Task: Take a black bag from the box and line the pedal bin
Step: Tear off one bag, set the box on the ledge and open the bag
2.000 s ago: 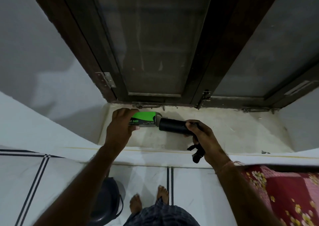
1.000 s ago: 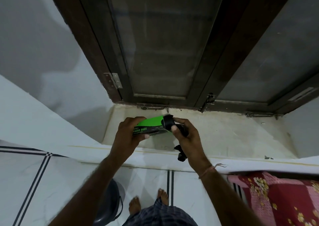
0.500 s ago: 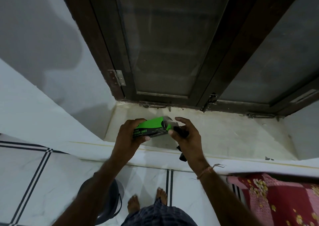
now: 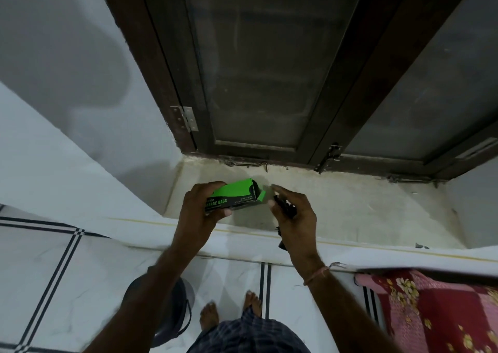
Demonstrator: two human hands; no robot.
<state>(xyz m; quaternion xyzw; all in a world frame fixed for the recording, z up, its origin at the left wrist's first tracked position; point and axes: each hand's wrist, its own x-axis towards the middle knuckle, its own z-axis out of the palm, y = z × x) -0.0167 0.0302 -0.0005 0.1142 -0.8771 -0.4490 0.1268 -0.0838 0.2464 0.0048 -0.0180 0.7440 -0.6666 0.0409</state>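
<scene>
My left hand (image 4: 200, 210) grips a green and black garbage-bag box (image 4: 233, 195) above the window sill, its end flap open toward the right. My right hand (image 4: 293, 218) is just right of the box. It holds a crumpled black bag (image 4: 285, 207) in the palm, and a strip of it hangs below the wrist. The index finger and thumb stick out toward the flap. The dark pedal bin (image 4: 172, 312) stands on the floor at the lower left, partly hidden behind my left forearm, with its lid down.
The pale stone sill (image 4: 350, 207) runs under a dark wooden window frame (image 4: 269, 83) with closed panes and a metal latch. My bare feet stand on white floor tiles with black lines. A red floral cloth (image 4: 436, 312) lies at the lower right.
The black roll that stuck out of the box two seconds ago is back inside. My right hand has let go of the roll and moved slightly right, still with the loose bag.
</scene>
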